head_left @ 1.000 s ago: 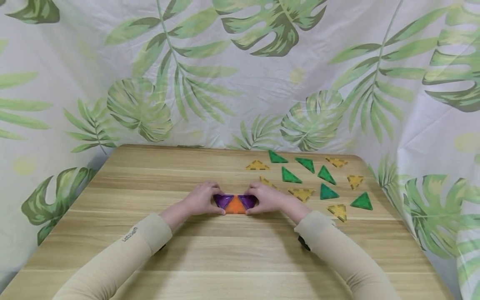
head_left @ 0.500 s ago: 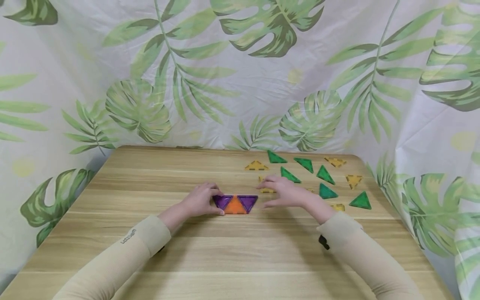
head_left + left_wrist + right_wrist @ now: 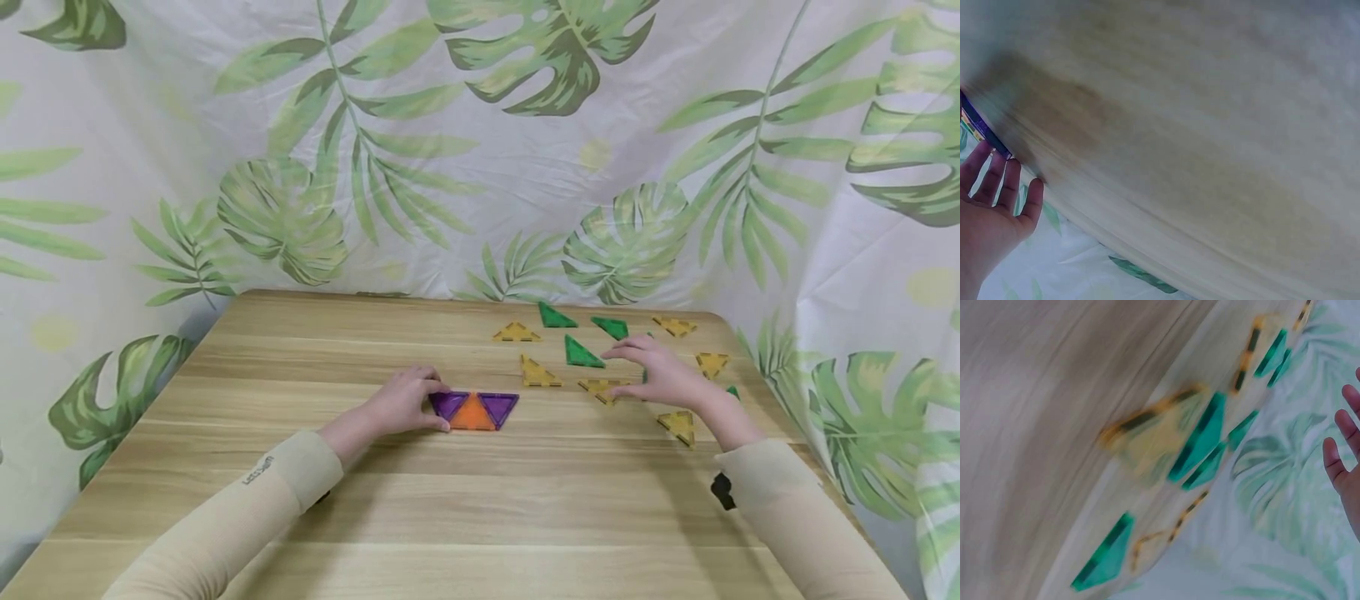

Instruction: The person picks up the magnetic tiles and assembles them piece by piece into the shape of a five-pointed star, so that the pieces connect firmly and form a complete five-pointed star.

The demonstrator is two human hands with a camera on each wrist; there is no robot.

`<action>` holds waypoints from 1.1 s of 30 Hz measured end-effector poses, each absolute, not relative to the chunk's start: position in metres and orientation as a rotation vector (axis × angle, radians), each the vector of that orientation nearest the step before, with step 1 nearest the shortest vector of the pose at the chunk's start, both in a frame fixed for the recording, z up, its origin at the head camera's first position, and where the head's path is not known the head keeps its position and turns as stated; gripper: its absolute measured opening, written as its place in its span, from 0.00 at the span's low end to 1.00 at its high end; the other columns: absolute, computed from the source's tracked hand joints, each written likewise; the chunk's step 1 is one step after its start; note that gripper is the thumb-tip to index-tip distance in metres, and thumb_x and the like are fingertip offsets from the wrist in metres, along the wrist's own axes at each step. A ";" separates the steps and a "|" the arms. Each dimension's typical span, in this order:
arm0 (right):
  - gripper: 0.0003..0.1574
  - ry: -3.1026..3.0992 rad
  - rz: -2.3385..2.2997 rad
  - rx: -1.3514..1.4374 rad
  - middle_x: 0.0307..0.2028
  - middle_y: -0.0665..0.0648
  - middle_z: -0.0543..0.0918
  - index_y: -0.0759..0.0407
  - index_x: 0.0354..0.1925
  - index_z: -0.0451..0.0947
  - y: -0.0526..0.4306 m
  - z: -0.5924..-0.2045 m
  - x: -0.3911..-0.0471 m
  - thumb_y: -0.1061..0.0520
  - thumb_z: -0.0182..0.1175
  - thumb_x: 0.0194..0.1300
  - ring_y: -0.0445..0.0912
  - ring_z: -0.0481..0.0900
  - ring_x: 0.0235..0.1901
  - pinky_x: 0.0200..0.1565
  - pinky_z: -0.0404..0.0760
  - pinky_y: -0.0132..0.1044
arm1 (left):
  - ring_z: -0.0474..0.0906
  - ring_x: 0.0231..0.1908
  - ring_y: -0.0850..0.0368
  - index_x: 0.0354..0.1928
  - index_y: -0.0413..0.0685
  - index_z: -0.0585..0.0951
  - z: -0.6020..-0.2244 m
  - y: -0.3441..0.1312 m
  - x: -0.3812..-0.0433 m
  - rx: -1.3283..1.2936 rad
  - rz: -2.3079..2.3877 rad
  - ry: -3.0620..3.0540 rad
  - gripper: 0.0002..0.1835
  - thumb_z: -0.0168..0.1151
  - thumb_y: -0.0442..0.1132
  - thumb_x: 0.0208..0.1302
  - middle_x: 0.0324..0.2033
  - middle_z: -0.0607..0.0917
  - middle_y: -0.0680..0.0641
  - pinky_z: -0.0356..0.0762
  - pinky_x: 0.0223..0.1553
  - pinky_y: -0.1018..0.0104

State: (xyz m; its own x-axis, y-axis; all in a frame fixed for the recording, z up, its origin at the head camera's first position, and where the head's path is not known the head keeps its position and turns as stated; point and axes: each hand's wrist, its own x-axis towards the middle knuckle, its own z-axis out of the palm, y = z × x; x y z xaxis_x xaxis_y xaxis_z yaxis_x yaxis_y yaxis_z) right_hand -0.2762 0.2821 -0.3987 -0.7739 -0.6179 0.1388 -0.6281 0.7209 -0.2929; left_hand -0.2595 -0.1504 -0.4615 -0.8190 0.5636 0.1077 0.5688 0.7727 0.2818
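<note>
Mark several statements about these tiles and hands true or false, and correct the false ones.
1. The left hand touches a purple tile. True.
2. The orange tile lies between two purple tiles. True.
3. The right hand grips the orange tile. False: the right hand is well apart from the orange tile.
4. The yellow tiles all lie left of the orange tile. False: the yellow tiles lie to its right.
</note>
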 end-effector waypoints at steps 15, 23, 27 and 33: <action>0.41 -3.039 0.507 0.746 0.60 0.71 0.67 0.62 0.61 0.70 0.356 -0.433 -0.282 0.47 0.69 0.54 0.66 0.61 0.60 0.57 0.63 0.64 | 0.73 0.45 0.51 0.49 0.45 0.81 -0.461 -0.158 -0.259 -0.783 -0.552 -2.951 0.39 0.73 0.65 0.38 0.42 0.79 0.48 0.70 0.50 0.48; 0.43 -3.073 0.515 0.729 0.57 0.70 0.71 0.62 0.62 0.70 0.367 -0.450 -0.290 0.41 0.68 0.54 0.66 0.65 0.58 0.56 0.65 0.64 | 0.71 0.52 0.45 0.47 0.43 0.81 -0.463 -0.157 -0.253 -0.633 -0.565 -2.971 0.40 0.72 0.67 0.37 0.47 0.78 0.44 0.66 0.55 0.43; 0.43 -3.108 0.520 0.695 0.57 0.68 0.71 0.61 0.62 0.70 0.369 -0.455 -0.294 0.39 0.65 0.56 0.65 0.65 0.57 0.55 0.65 0.64 | 0.70 0.52 0.45 0.47 0.43 0.81 -0.464 -0.156 -0.249 -0.595 -0.575 -2.972 0.39 0.72 0.66 0.38 0.48 0.77 0.43 0.65 0.55 0.42; 0.43 -3.146 0.578 0.684 0.58 0.69 0.69 0.61 0.64 0.68 0.366 -0.457 -0.299 0.40 0.64 0.58 0.65 0.63 0.58 0.55 0.66 0.63 | 0.70 0.51 0.45 0.47 0.46 0.82 -0.465 -0.157 -0.247 -0.576 -0.576 -2.960 0.38 0.72 0.66 0.39 0.46 0.77 0.44 0.67 0.52 0.42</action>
